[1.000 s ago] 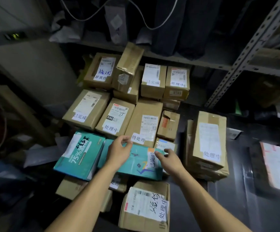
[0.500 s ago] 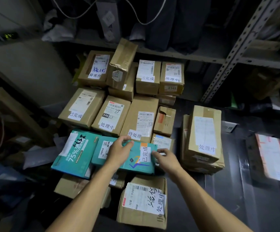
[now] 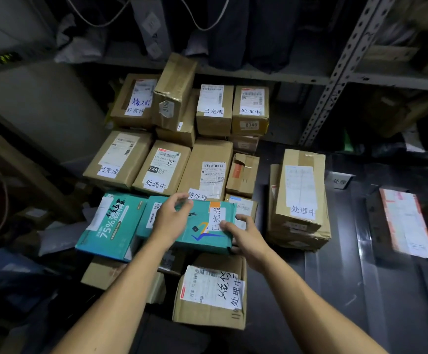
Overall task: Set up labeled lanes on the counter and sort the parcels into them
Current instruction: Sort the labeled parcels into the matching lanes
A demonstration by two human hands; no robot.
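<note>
A teal parcel (image 3: 202, 227) with a white label lies on top of the pile in front of me. My left hand (image 3: 169, 218) grips its far left edge, fingers curled over the top. My right hand (image 3: 246, 235) holds its right end, thumb on the label and fingers round the side. Several brown cardboard parcels (image 3: 209, 167) with white labels are stacked behind it. A second teal parcel (image 3: 110, 226) marked 75% lies to its left. A brown box (image 3: 210, 295) sits just below my hands.
On the dark counter (image 3: 335, 277) to the right stands a stack of brown boxes (image 3: 299, 198), a small paper label (image 3: 340, 180) and a box with a pink-edged label (image 3: 407, 223). A perforated metal shelf post (image 3: 335, 72) rises at the back right. Grey bags lie at the left.
The teal parcel has slid to the left under both hands. My right hand has closed round its right end, and my left hand stays on its far edge.
</note>
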